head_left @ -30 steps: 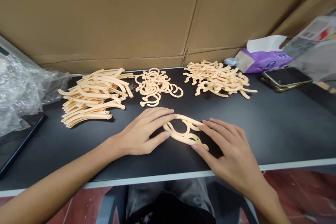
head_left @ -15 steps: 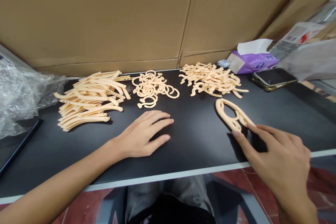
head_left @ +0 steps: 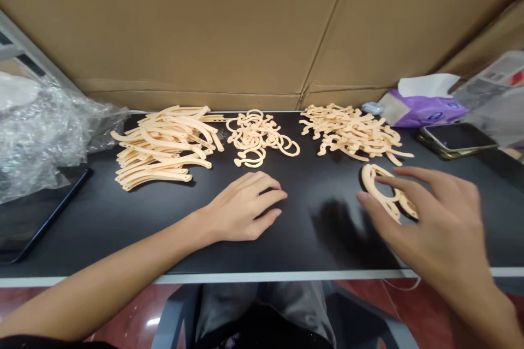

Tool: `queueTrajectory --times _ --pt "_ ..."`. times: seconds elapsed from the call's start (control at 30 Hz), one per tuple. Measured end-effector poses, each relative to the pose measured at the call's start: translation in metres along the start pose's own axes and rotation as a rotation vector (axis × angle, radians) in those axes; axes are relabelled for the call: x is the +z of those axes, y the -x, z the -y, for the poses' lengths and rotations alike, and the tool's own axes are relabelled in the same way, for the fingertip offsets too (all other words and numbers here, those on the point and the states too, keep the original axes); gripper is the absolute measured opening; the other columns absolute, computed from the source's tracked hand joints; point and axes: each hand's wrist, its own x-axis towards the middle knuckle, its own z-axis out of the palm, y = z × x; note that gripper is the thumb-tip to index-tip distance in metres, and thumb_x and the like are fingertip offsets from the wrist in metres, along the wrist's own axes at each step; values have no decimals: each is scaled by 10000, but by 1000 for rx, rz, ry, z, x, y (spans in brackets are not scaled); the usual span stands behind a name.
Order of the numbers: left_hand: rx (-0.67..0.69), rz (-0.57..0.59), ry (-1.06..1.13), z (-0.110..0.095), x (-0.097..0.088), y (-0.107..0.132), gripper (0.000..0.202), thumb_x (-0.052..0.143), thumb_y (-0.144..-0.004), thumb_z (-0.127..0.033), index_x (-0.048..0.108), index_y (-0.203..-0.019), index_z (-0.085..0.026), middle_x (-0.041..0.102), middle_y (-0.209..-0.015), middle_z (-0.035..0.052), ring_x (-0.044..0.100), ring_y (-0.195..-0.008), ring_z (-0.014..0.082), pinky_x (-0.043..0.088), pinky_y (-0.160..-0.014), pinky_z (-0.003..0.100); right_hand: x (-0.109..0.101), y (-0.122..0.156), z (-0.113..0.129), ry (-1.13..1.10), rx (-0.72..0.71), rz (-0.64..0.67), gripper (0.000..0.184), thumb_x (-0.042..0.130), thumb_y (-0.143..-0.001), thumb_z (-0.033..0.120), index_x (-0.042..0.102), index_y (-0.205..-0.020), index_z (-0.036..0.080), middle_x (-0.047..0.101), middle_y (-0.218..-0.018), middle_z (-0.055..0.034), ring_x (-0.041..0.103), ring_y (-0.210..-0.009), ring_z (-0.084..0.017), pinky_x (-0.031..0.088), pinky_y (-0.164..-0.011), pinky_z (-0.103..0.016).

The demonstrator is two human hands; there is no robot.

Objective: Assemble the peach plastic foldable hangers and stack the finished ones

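My left hand [head_left: 245,207] rests palm down on the black table [head_left: 123,218], fingers loosely curled, holding nothing. My right hand [head_left: 429,223] hovers above the table at the right with fingers spread, just over an assembled peach plastic piece [head_left: 382,191] that lies flat on the table; the hand covers part of it. Behind lie three piles of peach plastic parts: long curved strips [head_left: 164,144] at the left, ring-shaped clips [head_left: 257,136] in the middle, small hooked pieces [head_left: 352,131] at the right.
A cardboard wall [head_left: 245,27] closes off the back. Crumpled clear plastic [head_left: 45,131] and a dark tablet [head_left: 33,212] lie at the left. A purple tissue pack [head_left: 421,106] and a phone [head_left: 458,139] sit at the right.
My right hand carried the assembled piece from the table's middle to the right, laid it down and has lifted off it. My left hand let go and stayed near the centre.
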Motion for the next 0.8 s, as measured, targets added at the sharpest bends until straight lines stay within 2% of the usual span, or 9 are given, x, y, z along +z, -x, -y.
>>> queueTrajectory --times 0.1,0.2,0.3,0.37,0.5,0.57,0.7,0.8 --pt "38 -22 -21 -1 0 0 270 441 -900 -67 684 -997 -133 709 -1000 101 633 -941 212 530 -875 362 23 -43 31 -169 -201 94 206 654 -904 310 703 -997 134 684 -1089 -169 614 -1069 -323 477 -954 -476" --pt "71 -24 -60 -1 -1 0 291 397 -875 -42 649 -792 -161 684 -788 65 611 -793 188 512 -798 338 55 -75 63 -244 -372 193 189 582 -943 271 712 -981 139 679 -1127 -159 595 -1075 -313 475 -920 -460" --pt "95 -67 -104 0 -5 0 293 396 -892 -88 607 -712 -182 657 -697 45 575 -712 181 491 -766 339 86 -84 84 -327 -418 277 210 524 -965 221 715 -946 136 692 -1076 -140 590 -1029 -289 480 -878 -432" --pt "97 -121 -111 1 -8 -1 248 424 -861 -109 602 -705 -183 646 -677 41 558 -678 178 483 -762 344 100 -79 89 -373 -431 282 228 499 -972 200 706 -1014 114 689 -1106 -155 575 -1069 -293 475 -897 -432" --pt "48 -213 -117 3 -11 -1 162 471 -768 -106 606 -708 -174 627 -656 36 537 -637 174 454 -698 336 107 -66 87 -386 -408 276 286 478 -990 214 660 -1176 96 665 -1194 -170 539 -1141 -306 460 -947 -450" --pt "25 -231 -136 5 -11 -1 157 478 -760 -94 603 -708 -173 630 -656 33 537 -630 171 439 -672 329 106 -64 86 -368 -389 297 282 493 -979 198 659 -1187 105 653 -1223 -167 521 -1171 -317 452 -955 -459" --pt "-25 -267 -189 18 -12 -2 164 475 -782 -84 590 -713 -178 634 -670 28 548 -626 165 429 -661 323 104 -66 86 -388 -373 290 212 507 -961 153 704 -1028 116 674 -1162 -160 528 -1152 -307 454 -937 -441" --pt "-156 -372 -222 35 -16 -2 160 471 -782 -91 577 -714 -191 638 -678 22 565 -641 169 435 -663 322 105 -66 87 -422 -360 261 192 513 -960 143 703 -941 130 696 -1072 -141 552 -1079 -283 460 -899 -425"
